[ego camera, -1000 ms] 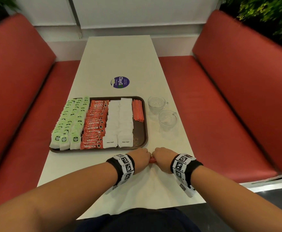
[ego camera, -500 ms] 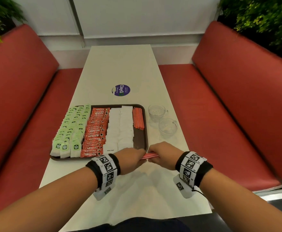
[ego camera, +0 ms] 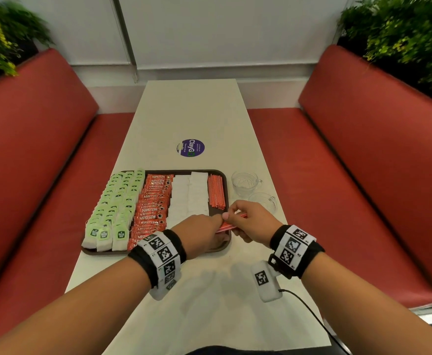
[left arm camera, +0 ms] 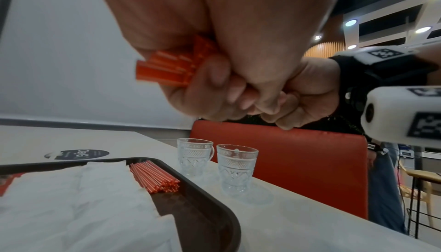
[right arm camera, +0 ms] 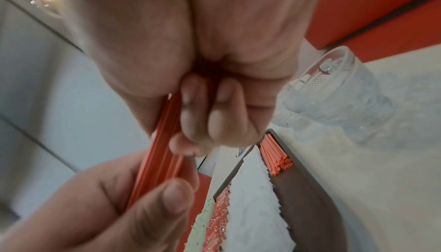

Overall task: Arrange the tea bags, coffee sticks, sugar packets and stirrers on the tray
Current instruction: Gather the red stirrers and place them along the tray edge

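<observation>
— What is nearest?

— A bundle of thin orange plastic stirrers (ego camera: 229, 224), held level above the near right corner of the dark brown plastic tray (ego camera: 225, 180). The left hand (ego camera: 201, 235) has its fingers curled round one end, and the right hand (ego camera: 254, 224) has its fingers curled round the other.

— Do the wrist views add anything?

— The left wrist view shows the cut ends of the bundle sticking out past the curled fingers (left arm camera: 214, 78). The right wrist view shows the stirrers' long ribbed sides and the left thumb (right arm camera: 176, 197) pressed on them. Neither appears from the head.

— And on the tray?

— Left to right: three rows of pale green tea bags (ego camera: 117, 201), a column of red coffee sticks (ego camera: 153, 203), two columns of white paper sugar packets (ego camera: 189, 198), then a laid pile of orange stirrers (ego camera: 216, 192) at the far right. They are too many and too overlapped to count.

— Beyond that?

— Two clear patterned glass cups (left arm camera: 216, 163) stand on the white table (ego camera: 192, 111) just right of the tray, and one round purple sticker (ego camera: 190, 147) lies farther off.
</observation>
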Available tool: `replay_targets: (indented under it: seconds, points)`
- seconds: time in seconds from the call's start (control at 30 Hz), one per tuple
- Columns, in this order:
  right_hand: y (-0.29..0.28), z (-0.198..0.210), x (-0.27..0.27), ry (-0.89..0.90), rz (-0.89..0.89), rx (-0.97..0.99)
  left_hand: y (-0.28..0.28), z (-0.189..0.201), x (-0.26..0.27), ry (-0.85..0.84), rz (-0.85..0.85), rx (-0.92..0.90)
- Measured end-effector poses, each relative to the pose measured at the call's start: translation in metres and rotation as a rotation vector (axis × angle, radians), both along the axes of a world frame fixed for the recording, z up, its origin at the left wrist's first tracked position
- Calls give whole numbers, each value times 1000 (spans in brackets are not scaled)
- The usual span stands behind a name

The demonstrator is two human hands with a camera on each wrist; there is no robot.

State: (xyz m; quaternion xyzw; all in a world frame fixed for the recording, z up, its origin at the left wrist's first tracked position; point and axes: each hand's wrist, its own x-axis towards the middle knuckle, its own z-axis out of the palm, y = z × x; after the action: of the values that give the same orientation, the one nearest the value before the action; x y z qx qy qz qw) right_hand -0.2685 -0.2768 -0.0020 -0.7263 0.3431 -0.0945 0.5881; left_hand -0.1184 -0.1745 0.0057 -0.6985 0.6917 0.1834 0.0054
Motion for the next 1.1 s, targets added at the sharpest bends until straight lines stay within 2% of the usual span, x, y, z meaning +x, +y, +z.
replay_targets:
  seconds: [0.1, 0.17, 0.3, 0.43, 0.63, 0.77, 0.83, 1.0, 1.1]
  points:
    - [-5, 0, 1, -68, -88, 146, -3, 5, 5, -4, -3, -10]
    - [-6, -1, 3, -74, -139, 158, -5, 11, 10, -6, -19, -45]
    - [-5, -3, 13, -32, -156, 81, -9, 14, 17, 6, -29, -114]
    - [3, -7, 23, 52, -131, -53, -15, 12, 19, -65, -19, -168]
    - [-5, -9, 25, -4, -241, -84, -7, 4, 40, 201, 185, -359]
    - [-15, -12, 27, -56, -327, -17, -8, -5, 54, 597, 419, -462]
    - [-16, -12, 33, -54, -308, -42, -12, -6, 50, 727, 455, -474]
    - [-10, -14, 45, -98, -303, -61, -24, -2, 36, 865, 464, -456]
    - [-15, -18, 41, -77, -301, -49, -25, 0, 36, 716, 415, -316]
